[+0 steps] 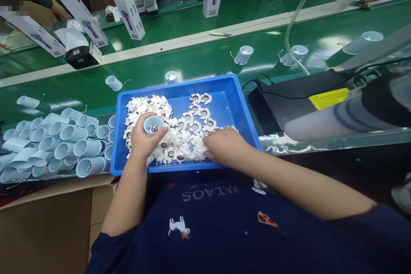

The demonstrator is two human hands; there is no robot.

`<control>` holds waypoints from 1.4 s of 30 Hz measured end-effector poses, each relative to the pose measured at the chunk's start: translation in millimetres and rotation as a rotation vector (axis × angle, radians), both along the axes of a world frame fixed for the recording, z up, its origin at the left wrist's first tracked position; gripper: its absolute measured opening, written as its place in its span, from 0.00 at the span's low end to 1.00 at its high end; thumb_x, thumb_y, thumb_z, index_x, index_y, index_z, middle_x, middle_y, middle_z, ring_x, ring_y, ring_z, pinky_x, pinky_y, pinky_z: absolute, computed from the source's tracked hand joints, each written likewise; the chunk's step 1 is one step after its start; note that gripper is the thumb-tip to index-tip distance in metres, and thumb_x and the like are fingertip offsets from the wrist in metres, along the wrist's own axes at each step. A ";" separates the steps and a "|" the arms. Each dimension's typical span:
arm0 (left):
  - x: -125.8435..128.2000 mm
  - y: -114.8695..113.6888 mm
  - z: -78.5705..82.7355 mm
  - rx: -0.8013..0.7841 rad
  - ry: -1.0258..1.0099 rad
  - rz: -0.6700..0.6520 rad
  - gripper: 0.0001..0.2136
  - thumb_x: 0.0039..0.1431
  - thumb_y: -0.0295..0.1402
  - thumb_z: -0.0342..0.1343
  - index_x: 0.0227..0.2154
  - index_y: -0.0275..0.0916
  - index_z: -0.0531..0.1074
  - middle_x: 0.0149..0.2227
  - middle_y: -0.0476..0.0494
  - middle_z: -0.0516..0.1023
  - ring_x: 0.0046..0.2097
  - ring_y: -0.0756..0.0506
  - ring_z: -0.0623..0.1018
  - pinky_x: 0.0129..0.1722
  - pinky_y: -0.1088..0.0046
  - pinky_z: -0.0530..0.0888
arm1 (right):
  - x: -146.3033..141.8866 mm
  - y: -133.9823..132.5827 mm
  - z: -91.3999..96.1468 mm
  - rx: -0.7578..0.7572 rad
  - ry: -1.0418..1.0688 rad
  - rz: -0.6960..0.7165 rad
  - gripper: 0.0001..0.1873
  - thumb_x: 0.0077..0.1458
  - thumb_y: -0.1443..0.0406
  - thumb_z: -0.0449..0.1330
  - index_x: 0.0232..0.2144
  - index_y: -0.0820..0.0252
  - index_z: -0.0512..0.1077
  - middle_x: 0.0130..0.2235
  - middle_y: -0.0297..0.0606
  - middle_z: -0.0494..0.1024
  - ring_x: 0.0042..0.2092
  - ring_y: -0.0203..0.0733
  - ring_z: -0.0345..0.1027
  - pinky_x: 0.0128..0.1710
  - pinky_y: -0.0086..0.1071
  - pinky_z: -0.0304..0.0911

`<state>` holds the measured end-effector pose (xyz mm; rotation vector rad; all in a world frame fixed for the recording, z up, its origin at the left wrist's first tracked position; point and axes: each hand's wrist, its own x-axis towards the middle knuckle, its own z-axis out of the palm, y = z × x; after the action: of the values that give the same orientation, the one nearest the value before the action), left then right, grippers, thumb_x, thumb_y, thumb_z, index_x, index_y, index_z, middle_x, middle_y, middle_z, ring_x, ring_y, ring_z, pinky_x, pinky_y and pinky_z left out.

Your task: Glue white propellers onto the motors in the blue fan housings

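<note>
1. left hand: closed around a pale blue plastic tube, which sits in the palm with its open end up, so the small metal parts inside stay in view.
2. right hand: fingers rest on the white plastic fans; whether they pinch one cannot be told.
3. blue plastic tray: sits between the forearms, apparently to keep the fans within reach of both hands.
4. stacked tubes: lie on their sides beside the tray, near the left hand, apparently for easy reach.

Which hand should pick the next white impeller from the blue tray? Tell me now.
Right hand, probably: it rests on the white impellers and looks free, while the left hand holds a pale blue housing.
</note>
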<state>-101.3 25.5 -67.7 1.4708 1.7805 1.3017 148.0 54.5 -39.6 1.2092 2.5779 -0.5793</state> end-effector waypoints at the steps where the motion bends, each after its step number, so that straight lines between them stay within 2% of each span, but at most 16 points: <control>1: -0.1 -0.7 0.4 -0.012 -0.009 0.003 0.27 0.45 0.48 0.70 0.44 0.40 0.73 0.38 0.44 0.80 0.37 0.43 0.80 0.39 0.67 0.76 | -2.5 0.2 -0.8 -0.010 0.028 -0.030 0.05 0.55 0.70 0.65 0.33 0.69 0.75 0.38 0.54 0.77 0.45 0.63 0.72 0.48 0.51 0.61; 4: -2.1 -5.8 5.3 0.013 -0.043 0.043 0.26 0.45 0.47 0.70 0.44 0.40 0.72 0.38 0.45 0.79 0.38 0.44 0.79 0.42 0.66 0.75 | 1.3 4.1 -0.4 -0.062 0.196 -0.151 0.02 0.50 0.76 0.60 0.29 0.70 0.72 0.37 0.55 0.75 0.45 0.63 0.70 0.50 0.55 0.58; 7: -2.4 -15.8 16.3 0.102 -0.086 0.061 0.25 0.47 0.45 0.70 0.45 0.41 0.69 0.40 0.45 0.78 0.42 0.43 0.79 0.45 0.65 0.74 | 19.7 10.6 6.5 -0.226 0.518 -0.244 0.06 0.52 0.68 0.60 0.34 0.65 0.69 0.39 0.50 0.73 0.44 0.54 0.69 0.48 0.49 0.62; 9: 1.2 -24.2 26.5 0.130 -0.119 -0.044 0.26 0.48 0.43 0.69 0.47 0.42 0.67 0.42 0.44 0.76 0.44 0.43 0.78 0.46 0.66 0.73 | 32.6 10.9 13.3 -0.431 0.781 -0.267 0.17 0.56 0.55 0.59 0.41 0.62 0.66 0.38 0.45 0.72 0.39 0.46 0.69 0.41 0.41 0.66; 11: 8.4 -32.3 37.7 0.114 -0.115 -0.221 0.26 0.51 0.41 0.67 0.51 0.43 0.65 0.47 0.42 0.75 0.47 0.43 0.77 0.47 0.66 0.73 | 39.9 6.3 19.3 -0.655 1.011 -0.279 0.28 0.57 0.44 0.56 0.46 0.60 0.63 0.36 0.41 0.72 0.35 0.40 0.69 0.36 0.35 0.68; 13: 17.7 -38.9 48.5 0.072 -0.068 -0.374 0.26 0.55 0.38 0.63 0.55 0.44 0.63 0.50 0.41 0.73 0.50 0.42 0.75 0.49 0.65 0.71 | 40.5 -0.5 22.7 -0.843 1.174 -0.299 0.33 0.55 0.40 0.59 0.48 0.58 0.62 0.36 0.37 0.72 0.34 0.37 0.70 0.36 0.33 0.68; 16: 31.0 -44.3 60.4 0.005 0.010 -0.469 0.26 0.58 0.37 0.60 0.58 0.46 0.62 0.53 0.41 0.72 0.53 0.40 0.74 0.52 0.63 0.70 | 35.7 -8.4 24.0 -1.028 1.309 -0.335 0.32 0.52 0.44 0.68 0.49 0.56 0.64 0.36 0.33 0.72 0.35 0.33 0.71 0.39 0.30 0.69; 20: 40.7 -44.1 65.8 0.009 0.120 -0.474 0.27 0.55 0.41 0.66 0.57 0.47 0.67 0.54 0.42 0.74 0.54 0.39 0.75 0.55 0.62 0.71 | 32.8 -11.0 23.5 -1.244 1.409 -0.372 0.26 0.53 0.53 0.71 0.47 0.56 0.67 0.38 0.33 0.73 0.37 0.32 0.73 0.41 0.28 0.70; 23: 43.5 -42.7 66.8 0.037 0.216 -0.465 0.30 0.51 0.44 0.69 0.57 0.47 0.70 0.54 0.42 0.76 0.55 0.38 0.75 0.56 0.61 0.71 | 33.2 -10.1 22.1 -1.322 1.423 -0.402 0.27 0.51 0.56 0.73 0.47 0.58 0.67 0.37 0.32 0.74 0.37 0.32 0.73 0.42 0.27 0.69; 30: 51.5 -41.0 72.9 0.119 0.402 -0.500 0.29 0.52 0.44 0.68 0.57 0.49 0.69 0.52 0.42 0.79 0.53 0.37 0.77 0.55 0.55 0.71 | 28.9 -7.3 16.6 -1.201 1.360 -0.388 0.29 0.48 0.51 0.74 0.40 0.60 0.63 0.32 0.31 0.72 0.32 0.31 0.68 0.34 0.25 0.64; 33: 55.8 -40.2 71.5 0.153 0.477 -0.484 0.28 0.53 0.43 0.68 0.57 0.48 0.69 0.52 0.42 0.79 0.54 0.36 0.77 0.55 0.54 0.71 | 26.8 -8.5 20.0 -1.084 1.364 -0.377 0.25 0.50 0.54 0.73 0.39 0.61 0.66 0.32 0.31 0.70 0.31 0.31 0.65 0.33 0.25 0.62; 34: 57.8 -40.0 70.2 0.163 0.507 -0.478 0.28 0.54 0.42 0.67 0.57 0.48 0.68 0.52 0.42 0.79 0.54 0.36 0.77 0.55 0.54 0.72 | 26.0 -9.5 22.4 -0.958 1.341 -0.350 0.20 0.52 0.58 0.72 0.39 0.61 0.68 0.33 0.33 0.70 0.32 0.31 0.64 0.34 0.27 0.62; 36: 63.0 -39.8 67.0 0.210 0.566 -0.472 0.26 0.56 0.40 0.66 0.56 0.47 0.68 0.52 0.41 0.80 0.53 0.36 0.79 0.53 0.56 0.73 | 23.3 -11.4 27.7 -0.533 1.235 -0.232 0.10 0.55 0.66 0.68 0.40 0.60 0.73 0.37 0.36 0.70 0.37 0.35 0.65 0.40 0.31 0.62; 38: 69.3 -39.8 63.8 0.290 0.602 -0.456 0.24 0.58 0.38 0.64 0.56 0.45 0.68 0.50 0.41 0.81 0.51 0.38 0.80 0.50 0.58 0.74 | 19.2 -11.8 32.2 -0.079 1.086 -0.081 0.06 0.55 0.72 0.65 0.37 0.59 0.76 0.39 0.38 0.69 0.42 0.38 0.65 0.44 0.34 0.61; 39: 72.2 -39.6 62.2 0.335 0.609 -0.437 0.23 0.58 0.37 0.64 0.56 0.45 0.68 0.50 0.40 0.81 0.50 0.38 0.81 0.50 0.59 0.74 | 17.0 -11.0 33.7 0.064 1.032 -0.024 0.05 0.55 0.72 0.66 0.35 0.60 0.77 0.39 0.39 0.68 0.42 0.39 0.64 0.44 0.35 0.61; 42: 76.3 -37.0 56.9 0.418 0.592 -0.340 0.24 0.58 0.36 0.65 0.56 0.45 0.67 0.49 0.40 0.82 0.50 0.39 0.81 0.50 0.59 0.74 | 12.2 -5.1 36.0 0.149 0.985 0.017 0.05 0.54 0.71 0.68 0.35 0.60 0.78 0.38 0.38 0.65 0.40 0.39 0.64 0.41 0.34 0.61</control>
<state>-25.0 -11.5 -10.8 2.4740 1.5156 1.1767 160.2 49.4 -3.6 1.1056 3.4572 -1.2452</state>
